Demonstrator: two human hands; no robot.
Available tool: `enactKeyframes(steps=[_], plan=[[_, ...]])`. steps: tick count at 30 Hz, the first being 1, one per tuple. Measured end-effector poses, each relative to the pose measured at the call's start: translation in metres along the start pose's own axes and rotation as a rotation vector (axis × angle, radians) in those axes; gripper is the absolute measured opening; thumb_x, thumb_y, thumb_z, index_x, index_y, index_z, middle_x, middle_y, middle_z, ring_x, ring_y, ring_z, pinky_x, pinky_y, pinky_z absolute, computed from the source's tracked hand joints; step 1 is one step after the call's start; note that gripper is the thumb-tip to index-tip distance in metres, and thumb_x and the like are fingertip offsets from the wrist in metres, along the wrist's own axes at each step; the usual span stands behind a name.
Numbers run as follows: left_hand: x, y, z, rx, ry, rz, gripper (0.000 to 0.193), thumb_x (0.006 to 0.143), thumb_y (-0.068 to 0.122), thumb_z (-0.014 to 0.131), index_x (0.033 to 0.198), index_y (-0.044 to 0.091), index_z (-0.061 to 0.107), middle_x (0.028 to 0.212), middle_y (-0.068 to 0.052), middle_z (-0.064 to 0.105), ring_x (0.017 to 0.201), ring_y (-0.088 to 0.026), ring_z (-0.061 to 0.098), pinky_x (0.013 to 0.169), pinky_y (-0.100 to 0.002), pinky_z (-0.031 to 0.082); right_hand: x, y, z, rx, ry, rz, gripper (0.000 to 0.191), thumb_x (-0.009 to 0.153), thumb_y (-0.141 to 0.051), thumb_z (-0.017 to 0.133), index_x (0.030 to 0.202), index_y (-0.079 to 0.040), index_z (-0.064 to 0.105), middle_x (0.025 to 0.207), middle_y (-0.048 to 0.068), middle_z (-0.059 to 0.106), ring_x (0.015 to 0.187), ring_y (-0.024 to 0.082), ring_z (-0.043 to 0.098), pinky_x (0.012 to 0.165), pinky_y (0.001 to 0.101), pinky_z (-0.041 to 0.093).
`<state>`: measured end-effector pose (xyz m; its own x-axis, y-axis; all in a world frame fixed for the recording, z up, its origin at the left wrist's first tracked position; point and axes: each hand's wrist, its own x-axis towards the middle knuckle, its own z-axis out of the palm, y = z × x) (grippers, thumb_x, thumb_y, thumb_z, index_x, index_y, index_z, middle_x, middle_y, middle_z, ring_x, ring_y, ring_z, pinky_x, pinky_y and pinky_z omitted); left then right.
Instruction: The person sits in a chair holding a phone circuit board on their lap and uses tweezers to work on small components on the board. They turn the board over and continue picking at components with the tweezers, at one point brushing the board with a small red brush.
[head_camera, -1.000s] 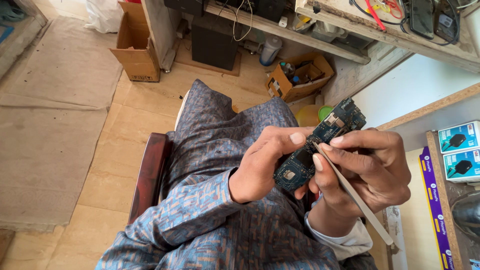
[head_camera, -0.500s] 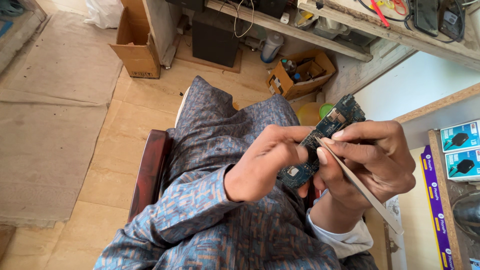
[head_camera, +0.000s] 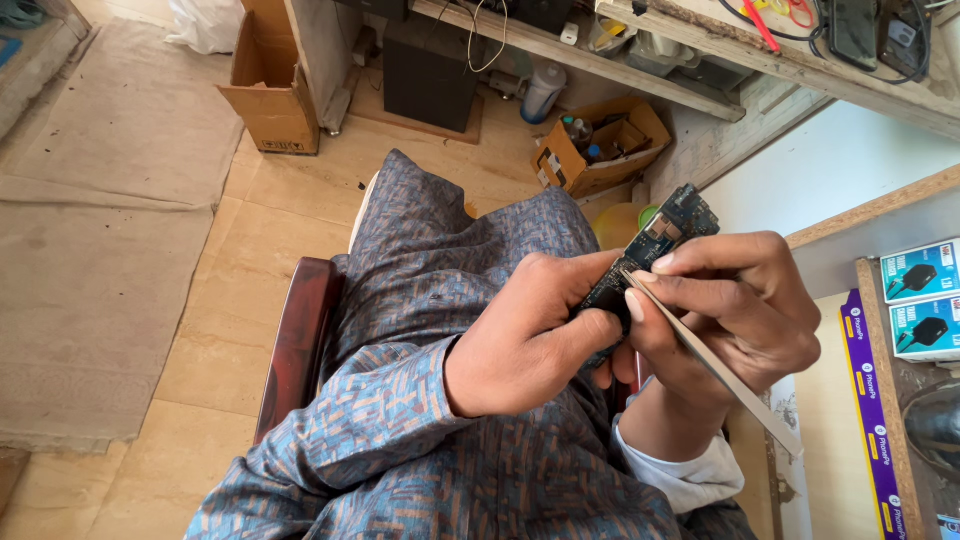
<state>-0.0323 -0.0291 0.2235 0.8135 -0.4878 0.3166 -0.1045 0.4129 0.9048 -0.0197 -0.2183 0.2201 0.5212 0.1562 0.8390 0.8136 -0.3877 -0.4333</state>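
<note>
A dark circuit board (head_camera: 662, 238) with small gold and blue parts is held up over my lap. My left hand (head_camera: 525, 335) grips its lower end between thumb and fingers. My right hand (head_camera: 735, 310) holds thin metal tweezers (head_camera: 720, 370), their tip touching the board near its middle. The tweezers' back end sticks out toward the lower right. My lap is covered by blue patterned cloth (head_camera: 450, 260).
I sit on a dark red chair (head_camera: 295, 340) over a tan tiled floor with a grey mat (head_camera: 90, 250) at left. Open cardboard boxes (head_camera: 270, 80) (head_camera: 600, 150) stand near a wooden bench (head_camera: 700, 50) with cables. Small white-and-blue boxes (head_camera: 920, 300) lie at right.
The board has been turned and raised slightly, and my left hand has shifted its grip lower on it. The tweezers' tip has moved up onto the board's middle.
</note>
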Motion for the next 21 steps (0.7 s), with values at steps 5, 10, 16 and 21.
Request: enactKeyframes(steps=[5, 10, 16, 21], plan=[[0.002, -0.002, -0.001, -0.008, 0.008, 0.007, 0.019, 0.099, 0.003, 0.049, 0.106, -0.007, 0.062, 0.077, -0.009, 0.072, 0.066, -0.011, 0.069, 0.061, -0.025, 0.058, 0.003, 0.0, 0.004, 0.035, 0.017, 0.045, 0.017, 0.085, -0.013, 0.086, 0.093, -0.003, 0.075, 0.101, 0.009, 0.068, 0.057, 0.002, 0.05, 0.051, 0.0149, 0.037], [0.002, -0.003, -0.002, 0.043, 0.013, 0.037, 0.017, 0.099, 0.003, 0.048, 0.101, -0.007, 0.062, 0.077, -0.009, 0.073, 0.066, -0.011, 0.07, 0.062, -0.025, 0.058, 0.002, -0.004, 0.008, 0.018, 0.048, 0.061, 0.017, 0.086, -0.012, 0.087, 0.093, -0.003, 0.075, 0.103, 0.009, 0.068, 0.055, 0.001, 0.048, 0.051, 0.0144, 0.035], [0.003, -0.004, -0.003, 0.007, 0.005, 0.041, 0.016, 0.099, 0.002, 0.048, 0.102, -0.007, 0.062, 0.077, -0.009, 0.072, 0.066, -0.011, 0.068, 0.061, -0.025, 0.057, 0.003, -0.004, 0.01, 0.046, 0.048, 0.049, 0.016, 0.086, -0.01, 0.086, 0.092, -0.002, 0.075, 0.102, 0.008, 0.067, 0.054, 0.0, 0.047, 0.05, 0.014, 0.034], [0.002, -0.004, -0.002, -0.009, 0.009, 0.052, 0.016, 0.099, 0.001, 0.048, 0.102, -0.007, 0.061, 0.077, -0.009, 0.072, 0.067, -0.011, 0.068, 0.062, -0.025, 0.056, 0.001, -0.003, 0.01, 0.054, 0.046, 0.062, 0.015, 0.086, -0.01, 0.086, 0.092, -0.002, 0.074, 0.102, 0.008, 0.068, 0.053, -0.001, 0.047, 0.05, 0.014, 0.035]])
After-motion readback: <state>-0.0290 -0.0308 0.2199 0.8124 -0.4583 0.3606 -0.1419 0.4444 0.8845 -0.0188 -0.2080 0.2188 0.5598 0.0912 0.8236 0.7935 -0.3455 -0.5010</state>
